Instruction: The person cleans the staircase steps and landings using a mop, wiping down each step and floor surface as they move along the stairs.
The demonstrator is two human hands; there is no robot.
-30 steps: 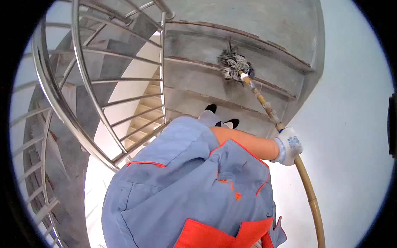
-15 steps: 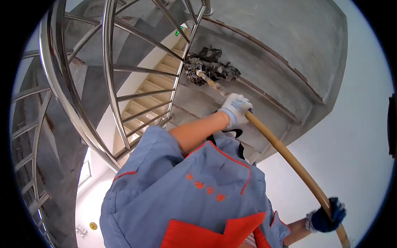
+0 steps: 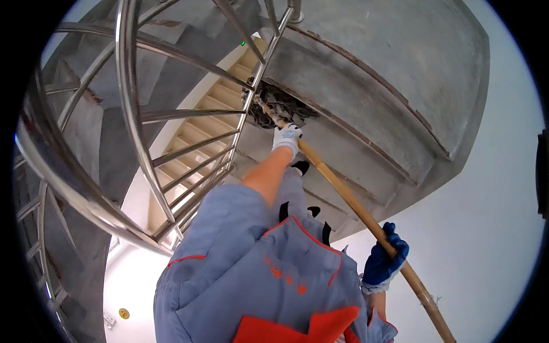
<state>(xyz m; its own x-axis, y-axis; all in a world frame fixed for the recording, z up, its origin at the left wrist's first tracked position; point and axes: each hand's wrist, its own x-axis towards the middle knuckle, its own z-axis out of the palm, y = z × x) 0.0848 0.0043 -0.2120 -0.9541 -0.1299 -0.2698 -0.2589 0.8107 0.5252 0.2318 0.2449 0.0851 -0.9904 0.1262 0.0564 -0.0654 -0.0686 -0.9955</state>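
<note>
My left hand [image 3: 287,139], in a white-backed glove, is closed around a bamboo-like pole [image 3: 343,191] close to its lower end. Farther up the same pole, my right hand [image 3: 386,258] grips it with the blue palm side of its glove showing. At the pole's far end is a mop head [image 3: 289,107] of dark, ragged strips. It rests on a grey stair tread, close against the riser and beside the railing. Part of the mop head is hidden behind a railing post and my left hand.
Curved metal railing [image 3: 130,86] runs along the left. Grey concrete steps [image 3: 354,97] with rough, chipped edges rise ahead. Beyond the railing, a lighter staircase [image 3: 197,134] goes down. A white wall [image 3: 457,228] stands on the right. My shoes show on the steps below.
The mop head has shifted from over the step edge down onto the lower tread. Both hands have moved left, and more of the pole shows beyond my right hand.
</note>
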